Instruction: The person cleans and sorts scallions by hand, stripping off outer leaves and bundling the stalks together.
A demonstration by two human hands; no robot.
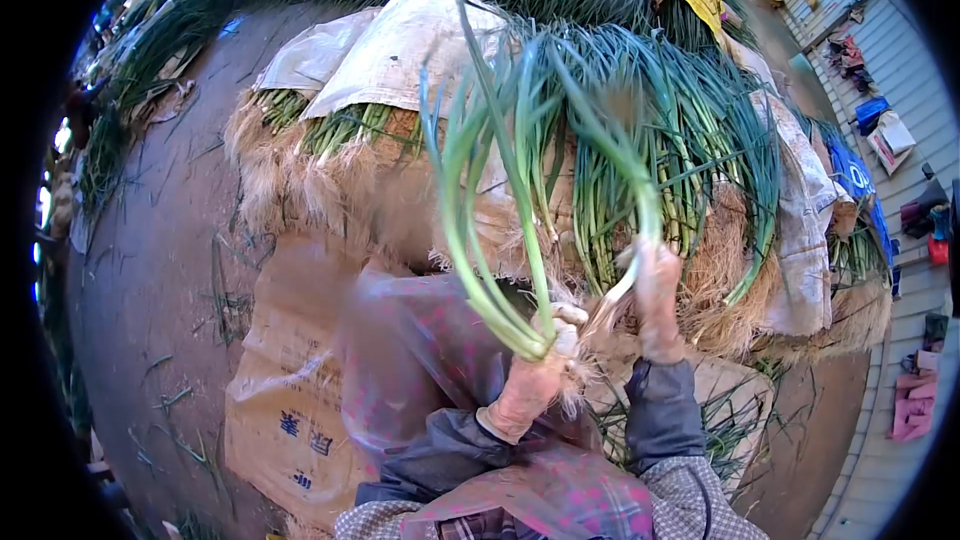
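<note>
Green onions (478, 285) I see in the left hand (530, 390), arching upward, another onion (648, 210), white-based and tilted, in the right hand (658, 305)

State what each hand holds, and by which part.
Left hand: green onions, near their roots. Right hand: another green onion, by its lower stalk.

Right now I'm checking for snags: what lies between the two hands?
In the head view, between left hand and right hand lie a white stalk end and its stringy roots.
</note>
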